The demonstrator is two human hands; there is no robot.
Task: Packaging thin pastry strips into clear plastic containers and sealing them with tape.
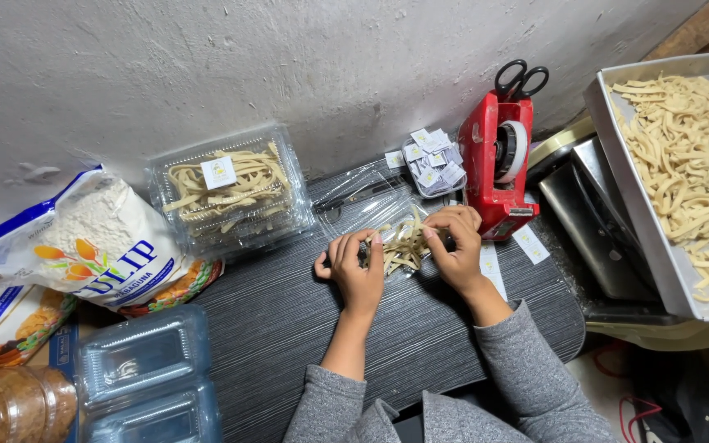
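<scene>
A person in grey sleeves sits at a dark, ribbed tabletop (pixel 289 328), seen from above, with a rough white wall on the far side. Both hands meet at the middle of the tabletop over a small heap of pale dough strips (pixel 404 242) lying in an open clear box (pixel 363 201). The left hand (pixel 354 267) curls its fingers against the left side of the strips, its grip closed lightly on them. The right hand (pixel 457 242) arches over the right side, fingertips pinching the same strips. To the far left of the hands sits a closed clear box (pixel 231 193) filled with the same strips, a small white label on its lid. Further left, a white and blue flour bag (pixel 75 246) lies on its side, touching a second bag at the left edge. At the near left corner is a stack of empty clear boxes (pixel 145 377), with a jar (pixel 10 406) of brown contents beside it. Just right of the hands stands a red tape dispenser (pixel 494 164), with black-handled scissors (pixel 520 79) resting at its far end. A small pile of white labels (pixel 434 156) lies between the dispenser and the open box, and a few loose labels lie near the right hand. At the far right, a metal tray (pixel 633 197) holds a large heap of strips, resting above another metal tray.
</scene>
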